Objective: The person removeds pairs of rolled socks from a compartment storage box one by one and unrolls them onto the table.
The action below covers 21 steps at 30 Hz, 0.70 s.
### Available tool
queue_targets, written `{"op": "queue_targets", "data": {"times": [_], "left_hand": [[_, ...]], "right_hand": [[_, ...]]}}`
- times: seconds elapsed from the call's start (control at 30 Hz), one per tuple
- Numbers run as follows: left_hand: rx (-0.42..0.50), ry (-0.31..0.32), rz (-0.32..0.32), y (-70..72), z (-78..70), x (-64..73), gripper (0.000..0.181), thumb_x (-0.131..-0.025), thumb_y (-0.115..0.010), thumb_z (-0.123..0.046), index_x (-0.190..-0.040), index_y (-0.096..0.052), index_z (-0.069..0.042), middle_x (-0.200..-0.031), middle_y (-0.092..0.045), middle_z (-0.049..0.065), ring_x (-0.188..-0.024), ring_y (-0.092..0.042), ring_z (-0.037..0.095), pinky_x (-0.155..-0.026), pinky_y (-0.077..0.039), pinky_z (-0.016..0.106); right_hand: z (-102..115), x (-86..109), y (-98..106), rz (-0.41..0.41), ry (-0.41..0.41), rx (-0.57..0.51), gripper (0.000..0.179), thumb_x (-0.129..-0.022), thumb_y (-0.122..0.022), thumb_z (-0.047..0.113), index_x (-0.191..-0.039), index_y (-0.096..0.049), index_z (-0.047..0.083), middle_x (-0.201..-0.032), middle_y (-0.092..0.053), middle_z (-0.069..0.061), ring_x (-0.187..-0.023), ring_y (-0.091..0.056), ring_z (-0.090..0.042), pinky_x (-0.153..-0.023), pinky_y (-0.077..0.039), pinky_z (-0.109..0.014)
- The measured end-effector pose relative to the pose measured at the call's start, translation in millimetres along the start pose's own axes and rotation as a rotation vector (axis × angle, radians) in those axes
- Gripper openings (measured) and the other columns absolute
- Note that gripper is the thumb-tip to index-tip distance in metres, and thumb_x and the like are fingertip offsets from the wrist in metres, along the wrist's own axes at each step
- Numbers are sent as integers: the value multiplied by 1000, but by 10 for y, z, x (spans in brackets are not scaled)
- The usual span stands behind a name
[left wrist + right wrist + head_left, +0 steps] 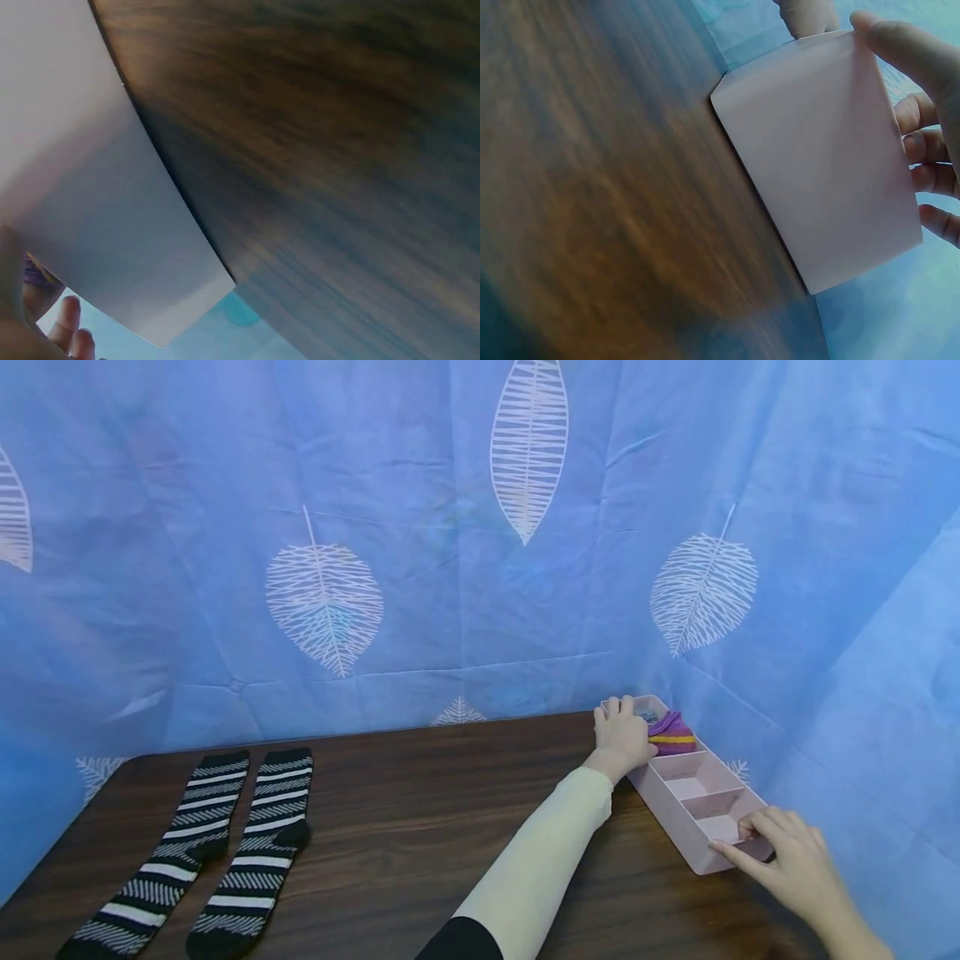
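A pale pink divided storage box point(663, 806) stands at the table's right side. My left hand point(624, 737) grips its far end, fingers over the rim; in the left wrist view, part of this hand point(34, 330) shows past the box wall point(142, 217). My right hand point(795, 860) holds the near end, thumb along the rim. In the right wrist view, the fingers of this hand point(930, 142) lie behind the box's end wall point(817, 165). A purple sock with a yellow stripe point(672, 735) sticks up from a far compartment. Beside it, something grey-blue point(647, 716) is partly hidden.
Two black-and-white striped socks point(172, 852) point(258, 852) lie flat side by side at the left of the dark wooden table point(390, 827). A blue curtain with white leaf prints point(450, 593) hangs behind the table and along its right side, close to the box.
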<state>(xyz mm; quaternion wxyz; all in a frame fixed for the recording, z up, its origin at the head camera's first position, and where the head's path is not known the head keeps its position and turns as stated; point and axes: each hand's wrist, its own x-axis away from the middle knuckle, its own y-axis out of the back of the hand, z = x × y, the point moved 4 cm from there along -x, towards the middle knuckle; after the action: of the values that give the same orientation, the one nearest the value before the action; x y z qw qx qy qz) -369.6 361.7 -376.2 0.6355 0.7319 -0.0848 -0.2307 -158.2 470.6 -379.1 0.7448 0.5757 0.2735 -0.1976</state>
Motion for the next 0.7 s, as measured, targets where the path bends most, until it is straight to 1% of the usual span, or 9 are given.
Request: {"op": "queue_targets", "data": {"times": [0.13, 0.23, 0.37, 0.47, 0.53, 0.67, 0.7], "left_hand": [[16, -28, -56, 58, 18, 29, 39, -75, -55, -63, -54, -51, -30, -109, -34, -13, -106, -27, 11, -89, -23, 35], [40, -37, -109, 174, 43, 54, 38, -76, -54, -64, -56, -52, -31, -106, -34, -13, -103, -27, 11, -85, -24, 35], [49, -46, -174, 350, 107, 95, 30, -74, -54, -65, -70, -58, -36, -105, -35, -13, -102, -27, 11, -81, -24, 33], [58, -64, -202, 442, 156, 133, 26, -75, -55, -63, -83, -60, -39, -104, -34, -13, -100, -26, 11, -79, -24, 32], [65, -78, -215, 483, 185, 160, 25, -76, -55, -62, -87, -60, -41, -104, -33, -13, -100, -26, 11, -78, -23, 32], [70, -106, -229, 557, 239, 227, 21, -78, -54, -59, -88, -59, -41, -106, -33, -13, -99, -25, 11, -77, -22, 32], [67, -111, -228, 573, 258, 248, 20, -78, -54, -59, -85, -58, -40, -107, -33, -13, -100, -25, 11, -77, -22, 32]], "right_hand": [[4, 4, 7, 9, -6, 2, 36, -56, -81, 36, -71, -50, 24, -75, -42, 12, -79, -29, 1, -63, -21, -36], [-1, -20, 5, 6, -12, 3, 36, -56, -81, 35, -70, -50, 24, -74, -43, 11, -77, -29, -1, -63, -22, -36], [-7, -51, -25, 9, -17, 4, 35, -57, -81, 36, -70, -50, 24, -73, -44, 9, -76, -29, -2, -64, -23, -38], [-2, -54, -37, 10, -12, 4, 35, -56, -81, 37, -71, -51, 24, -74, -44, 9, -77, -30, -2, -64, -23, -39], [2, -47, -34, -1, -1, -1, 36, -55, -81, 36, -70, -52, 23, -74, -45, 10, -77, -29, -1, -64, -23, -38], [-11, -20, -8, -19, 6, -16, 37, -52, -82, 35, -70, -53, 21, -75, -45, 12, -76, -27, 3, -63, -22, -36], [-18, -13, 0, -19, 2, -21, 37, -52, -82, 35, -70, -53, 20, -75, -45, 12, -77, -27, 3, -63, -22, -36]]}}
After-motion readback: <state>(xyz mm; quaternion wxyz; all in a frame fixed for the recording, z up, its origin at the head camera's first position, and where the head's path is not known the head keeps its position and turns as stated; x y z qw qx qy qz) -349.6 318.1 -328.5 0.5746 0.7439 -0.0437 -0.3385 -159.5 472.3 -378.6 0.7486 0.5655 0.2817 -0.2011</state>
